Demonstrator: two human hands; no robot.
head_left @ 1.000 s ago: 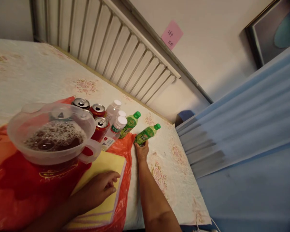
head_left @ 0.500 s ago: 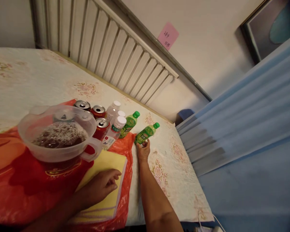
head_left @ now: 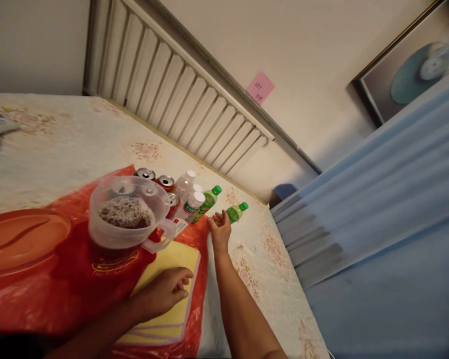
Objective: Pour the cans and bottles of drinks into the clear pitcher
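Reaching to the middle of the frame, the right hand [head_left: 220, 233] touches the base of a capped green bottle [head_left: 235, 213] lying on the bed [head_left: 60, 144], apart from the other drinks. I cannot tell whether its grip has closed. The left hand [head_left: 164, 291] rests slack and empty on a yellow notebook [head_left: 170, 257]. A clear jug [head_left: 97, 234] at centre left already holds dark foamy liquid. Behind it, the cans [head_left: 165, 182], white-capped bottles [head_left: 194, 199] and a second green bottle [head_left: 209, 199] stand together, the bottles unopened.
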